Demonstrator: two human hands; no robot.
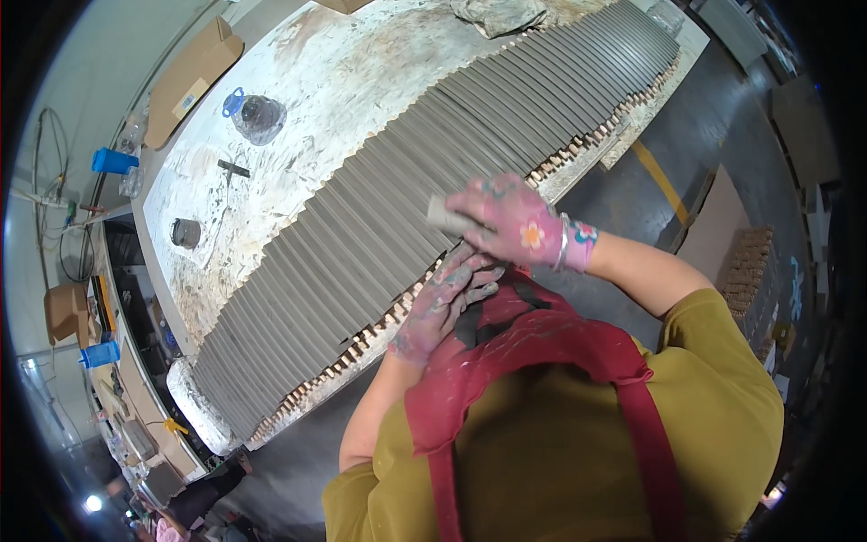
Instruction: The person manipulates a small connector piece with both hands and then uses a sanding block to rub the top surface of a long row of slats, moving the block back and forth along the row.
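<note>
A long row of grey-coated strips (361, 217) lies side by side across the table, pale wooden ends showing along the near edge. My right hand (515, 221), in a pink flowered glove, is closed around a light grey block (449, 217) just over the strips near that edge. What the block is made of, I cannot tell. Beside it, my left hand (452, 294), in a grey-smeared glove, lies at the strips' near ends with its fingers stretched out and nothing visible in them.
Behind the strips, the smeared white tabletop (316, 90) bears a clear jug (259, 119) with a blue handle, a dark cup (186, 234) and a small scraper-like tool (234, 169). A crumpled cloth (501, 15) lies at the far edge. Cardboard (718, 221) stands on the right.
</note>
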